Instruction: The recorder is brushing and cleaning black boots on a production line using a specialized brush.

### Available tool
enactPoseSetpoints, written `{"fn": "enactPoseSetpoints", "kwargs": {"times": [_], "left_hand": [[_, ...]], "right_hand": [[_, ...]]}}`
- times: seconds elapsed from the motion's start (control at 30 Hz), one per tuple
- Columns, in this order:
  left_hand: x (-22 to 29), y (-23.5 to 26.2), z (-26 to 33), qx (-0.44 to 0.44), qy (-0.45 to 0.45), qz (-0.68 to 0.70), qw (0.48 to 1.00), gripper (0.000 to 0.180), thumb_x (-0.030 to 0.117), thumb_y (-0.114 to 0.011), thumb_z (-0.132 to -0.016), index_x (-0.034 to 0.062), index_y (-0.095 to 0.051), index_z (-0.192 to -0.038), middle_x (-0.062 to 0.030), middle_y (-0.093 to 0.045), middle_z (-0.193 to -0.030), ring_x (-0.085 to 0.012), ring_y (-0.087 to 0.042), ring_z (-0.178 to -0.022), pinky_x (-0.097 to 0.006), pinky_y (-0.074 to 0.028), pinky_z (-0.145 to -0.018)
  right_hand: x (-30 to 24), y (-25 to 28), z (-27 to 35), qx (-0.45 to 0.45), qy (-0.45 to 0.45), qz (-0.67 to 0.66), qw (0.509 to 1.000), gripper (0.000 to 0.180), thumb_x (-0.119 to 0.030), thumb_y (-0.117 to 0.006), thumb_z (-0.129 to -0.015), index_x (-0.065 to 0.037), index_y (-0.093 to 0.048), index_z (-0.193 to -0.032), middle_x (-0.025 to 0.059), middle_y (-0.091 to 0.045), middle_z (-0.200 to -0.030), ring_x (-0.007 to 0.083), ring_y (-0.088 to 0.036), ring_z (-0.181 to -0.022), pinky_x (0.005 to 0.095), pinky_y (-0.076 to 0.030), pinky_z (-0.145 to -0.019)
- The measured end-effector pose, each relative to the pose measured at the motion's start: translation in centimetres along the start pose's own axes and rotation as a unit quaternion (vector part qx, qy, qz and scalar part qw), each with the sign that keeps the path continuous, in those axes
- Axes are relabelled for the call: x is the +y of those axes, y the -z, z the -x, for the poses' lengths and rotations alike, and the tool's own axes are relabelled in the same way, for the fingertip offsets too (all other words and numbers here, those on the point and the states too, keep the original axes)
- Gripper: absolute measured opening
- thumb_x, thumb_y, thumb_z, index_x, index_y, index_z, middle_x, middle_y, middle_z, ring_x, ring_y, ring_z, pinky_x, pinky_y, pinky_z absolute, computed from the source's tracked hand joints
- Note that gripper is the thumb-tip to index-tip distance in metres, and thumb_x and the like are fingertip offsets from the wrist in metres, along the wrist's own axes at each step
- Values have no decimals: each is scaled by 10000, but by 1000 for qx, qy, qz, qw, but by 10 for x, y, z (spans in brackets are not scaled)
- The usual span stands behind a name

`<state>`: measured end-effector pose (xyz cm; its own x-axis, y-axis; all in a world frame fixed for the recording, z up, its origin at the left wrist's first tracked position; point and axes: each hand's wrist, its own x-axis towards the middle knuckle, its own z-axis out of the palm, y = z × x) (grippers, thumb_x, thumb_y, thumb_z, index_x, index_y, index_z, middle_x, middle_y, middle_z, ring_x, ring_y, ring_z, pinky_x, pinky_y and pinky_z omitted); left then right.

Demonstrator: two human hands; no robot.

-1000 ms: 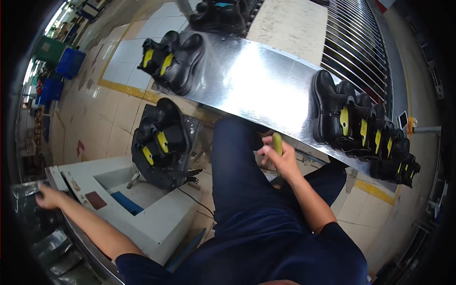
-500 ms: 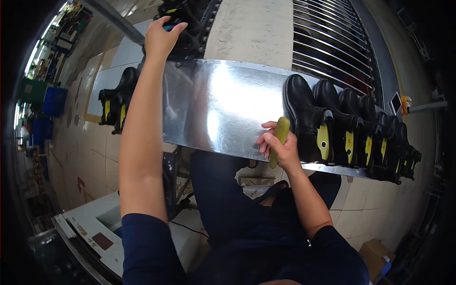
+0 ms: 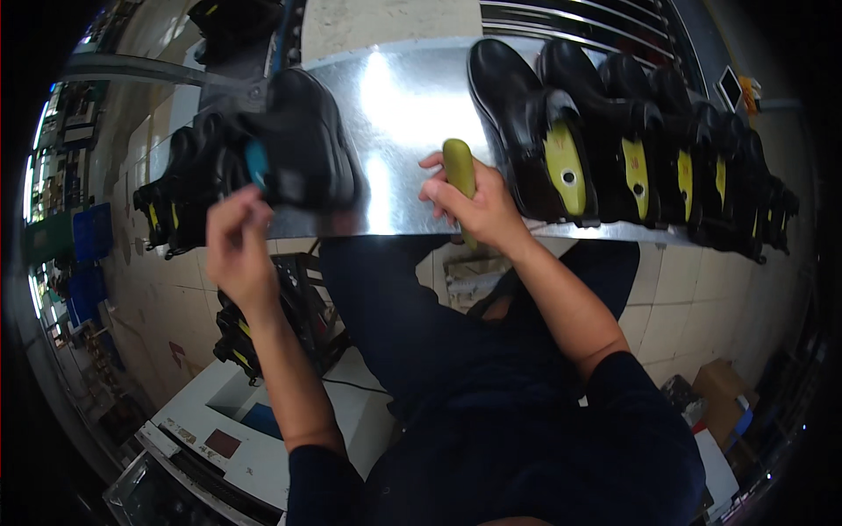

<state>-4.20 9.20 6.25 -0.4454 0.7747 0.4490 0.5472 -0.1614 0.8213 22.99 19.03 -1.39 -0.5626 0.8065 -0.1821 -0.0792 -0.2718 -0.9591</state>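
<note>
My left hand (image 3: pixel 235 250) grips a black boot (image 3: pixel 303 149) by its collar and holds it over the left part of the shiny metal table (image 3: pixel 412 105). The boot is blurred. My right hand (image 3: pixel 478 206) is closed around a yellow-green tool handle (image 3: pixel 459 167) at the table's near edge, just left of a row of black boots (image 3: pixel 631 149) with yellow insoles that stand side by side on the table.
More black boots (image 3: pixel 175 197) sit at the left, beyond the table's end, and others lie in a crate (image 3: pixel 281 324) on the tiled floor. A white machine (image 3: pixel 237 421) stands at lower left. A cardboard box (image 3: pixel 719 386) lies at lower right.
My left hand, which was stretched far up to the upper rack, has come back down holding a black boot. My right hand stays at the table edge with the tool.
</note>
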Motion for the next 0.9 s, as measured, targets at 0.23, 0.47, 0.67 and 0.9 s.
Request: {"fn": "enactPoseSetpoints", "kwargs": {"times": [0.23,0.47,0.67,0.9], "left_hand": [[59,0,104,-45,-13,-34,998,238,-117,-705,-837,-61,-689,-1067,-215,-684,-1152,-273,-675,-1061,-329,-556,-901],[83,-41,72,-1,183,-76,980,773,153,-740,-929,-72,-328,-1543,-262,-398,-1554,-322,-418,-1430,-398,-365,-1141],[62,-6,75,10,294,91,951,752,72,-742,-912,-141,-341,-1511,-234,-550,-1413,-200,-565,-1251,-309,-423,-1071],[37,38,132,17,250,151,956,689,25,-678,-929,-101,-357,-1526,-188,-472,-1516,-244,-460,-1397,-353,-327,-1169]], "right_hand": [[1,-5,7,4,-2,6,1000,324,-224,-671,-969,-33,-613,-1225,57,-701,-904,76,-624,-712,229,-498,-606],[6,-6,5,17,49,10,999,306,-189,-653,-976,-14,-617,-1224,92,-721,-897,96,-644,-694,244,-513,-591],[10,-6,9,13,75,18,997,304,-186,-640,-981,-4,-615,-1223,103,-726,-905,102,-649,-692,243,-517,-585],[12,-4,6,1,77,9,997,326,-203,-643,-982,8,-612,-1229,112,-727,-911,109,-654,-692,245,-519,-585]]}}
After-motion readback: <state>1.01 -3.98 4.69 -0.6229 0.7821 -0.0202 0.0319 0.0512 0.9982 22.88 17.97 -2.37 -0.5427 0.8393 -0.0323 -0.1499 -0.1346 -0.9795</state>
